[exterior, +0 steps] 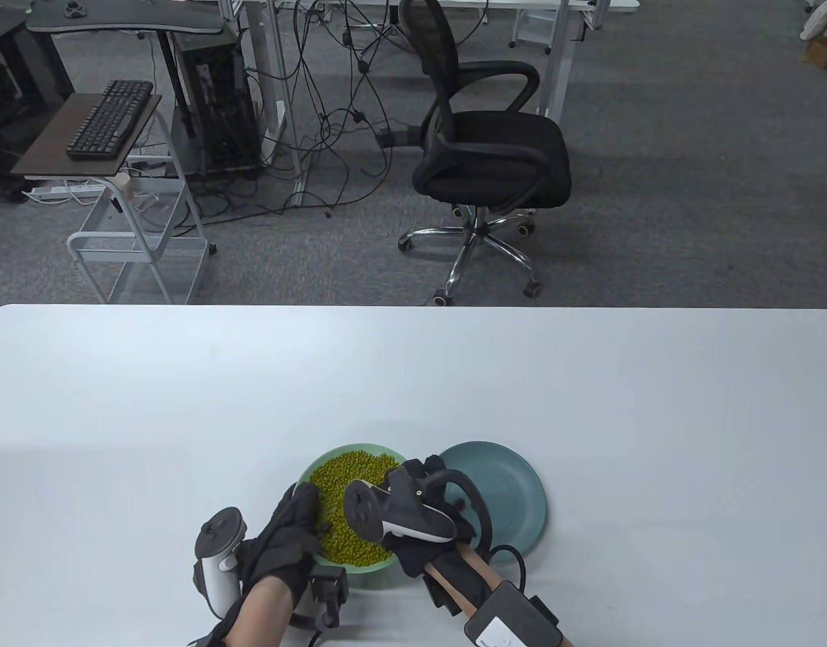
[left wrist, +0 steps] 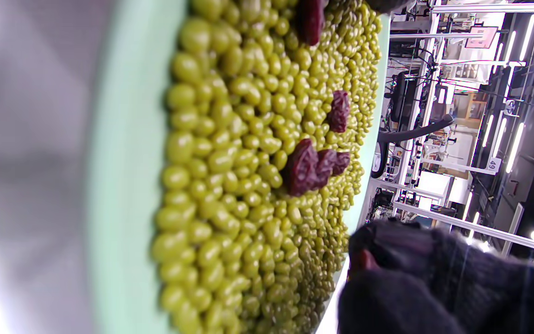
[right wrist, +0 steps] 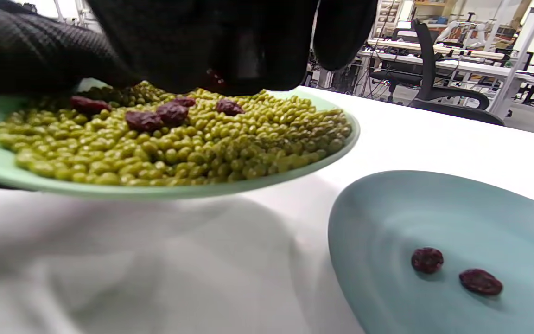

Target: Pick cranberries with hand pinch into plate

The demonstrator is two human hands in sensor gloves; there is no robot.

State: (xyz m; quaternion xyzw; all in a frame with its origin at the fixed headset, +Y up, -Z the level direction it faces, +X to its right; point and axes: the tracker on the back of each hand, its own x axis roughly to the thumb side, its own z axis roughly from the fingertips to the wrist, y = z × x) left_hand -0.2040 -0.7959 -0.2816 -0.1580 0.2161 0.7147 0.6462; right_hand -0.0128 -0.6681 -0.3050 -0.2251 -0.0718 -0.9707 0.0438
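A light green plate [exterior: 308,480] heaped with green beans sits near the table's front edge, with several dark red cranberries [right wrist: 144,120] lying on the beans [left wrist: 314,165]. My right hand [right wrist: 216,81] hangs over the beans, its fingertips bunched on a cranberry that shows as a red speck between them. In the table view the tracker hides most of the right hand [exterior: 423,472]. My left hand [exterior: 297,520] lies over the plate's left rim, its fingers resting flat on the beans. Two cranberries [right wrist: 427,260] lie in the blue plate [exterior: 521,492] to the right.
The two plates stand side by side, almost touching. White tabletop [exterior: 184,404] spreads to the left, right and back. An office chair [exterior: 487,148] and a keyboard cart [exterior: 110,121] stand on the floor beyond the table's far edge.
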